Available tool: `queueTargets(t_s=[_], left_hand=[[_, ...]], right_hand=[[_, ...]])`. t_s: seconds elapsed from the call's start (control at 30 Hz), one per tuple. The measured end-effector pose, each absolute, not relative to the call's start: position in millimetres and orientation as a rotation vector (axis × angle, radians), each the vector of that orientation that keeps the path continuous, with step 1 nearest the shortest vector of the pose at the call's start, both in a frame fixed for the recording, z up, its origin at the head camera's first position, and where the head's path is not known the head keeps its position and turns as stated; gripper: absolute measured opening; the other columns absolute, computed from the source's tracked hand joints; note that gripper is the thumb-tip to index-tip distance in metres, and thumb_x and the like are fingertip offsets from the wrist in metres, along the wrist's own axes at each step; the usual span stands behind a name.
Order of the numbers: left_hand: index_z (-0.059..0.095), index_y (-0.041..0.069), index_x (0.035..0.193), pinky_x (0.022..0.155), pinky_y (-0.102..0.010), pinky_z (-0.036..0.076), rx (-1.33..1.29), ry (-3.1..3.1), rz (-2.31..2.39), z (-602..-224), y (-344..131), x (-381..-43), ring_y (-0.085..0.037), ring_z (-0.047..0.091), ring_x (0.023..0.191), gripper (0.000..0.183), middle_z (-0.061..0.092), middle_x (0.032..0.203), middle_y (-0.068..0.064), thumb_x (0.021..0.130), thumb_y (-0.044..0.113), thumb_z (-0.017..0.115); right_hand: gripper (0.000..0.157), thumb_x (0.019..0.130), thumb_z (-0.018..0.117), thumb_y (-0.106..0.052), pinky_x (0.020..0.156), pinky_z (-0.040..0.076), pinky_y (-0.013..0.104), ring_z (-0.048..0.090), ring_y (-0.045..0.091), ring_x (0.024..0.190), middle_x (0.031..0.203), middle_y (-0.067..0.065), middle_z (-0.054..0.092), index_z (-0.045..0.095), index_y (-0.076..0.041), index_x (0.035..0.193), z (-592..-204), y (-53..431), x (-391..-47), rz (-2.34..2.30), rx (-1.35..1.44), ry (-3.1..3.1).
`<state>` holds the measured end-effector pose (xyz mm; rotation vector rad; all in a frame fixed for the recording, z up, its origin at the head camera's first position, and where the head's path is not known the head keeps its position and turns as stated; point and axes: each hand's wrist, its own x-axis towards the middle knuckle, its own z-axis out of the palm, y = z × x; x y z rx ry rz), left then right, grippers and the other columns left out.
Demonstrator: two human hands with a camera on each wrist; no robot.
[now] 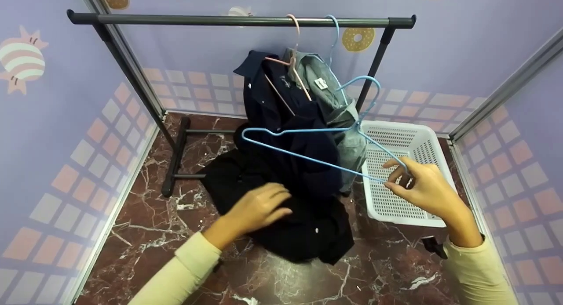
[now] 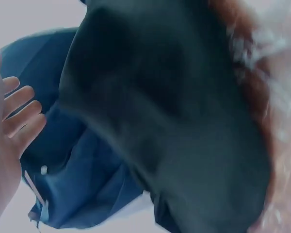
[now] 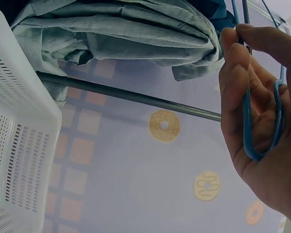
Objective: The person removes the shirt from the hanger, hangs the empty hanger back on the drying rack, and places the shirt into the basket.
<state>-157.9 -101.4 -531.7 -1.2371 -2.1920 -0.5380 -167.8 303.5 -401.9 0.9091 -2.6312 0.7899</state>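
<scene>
My right hand pinches one end of a light blue clothes hanger, held out level above the white basket with its hook pointing away. In the right wrist view, the fingers and thumb curl around the bent end of the hanger. My left hand is over a black shirt, which lies crumpled on the floor with a pale button showing. The left wrist view has the fingers of that hand extended beside the dark cloth, holding nothing.
Behind stands a dark metal clothes rack. On it hang a navy shirt on a pink hanger and a grey-green shirt on another blue hanger. A white perforated basket stands at the right, near the wall.
</scene>
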Motion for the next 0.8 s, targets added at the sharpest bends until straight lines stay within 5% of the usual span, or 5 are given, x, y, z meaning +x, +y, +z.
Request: queueTargets(t_s=[0.43,0.8], left_hand=[[0.071,-0.005,0.116,0.097,-0.049,0.059,-0.999,-2.046,-0.480,-462.1,-167.4,-163.0,-0.038,0.071,0.107,0.041,0.074,0.113,-0.021,0.097,0.032,0.071],[0.060,-0.007,0.127,0.106,-0.049,0.055,-0.783,-1.988,-0.403,-363.9,-210.7,-195.7,-0.045,0.066,0.114,0.047,0.068,0.122,-0.028,0.103,0.034,0.060]], right_hand=[[0.040,0.078,0.086,0.000,0.052,0.048,0.013,0.059,-0.002,0.057,0.078,-0.012,0.075,0.068,-0.009,0.113,-399.9,303.2,-165.3,0.814,0.872,-2.627],[0.044,0.076,0.088,0.000,0.053,0.048,0.012,0.060,-0.002,0.058,0.078,-0.013,0.075,0.068,-0.009,0.114,-401.3,307.2,-160.7,0.760,0.858,-2.625]])
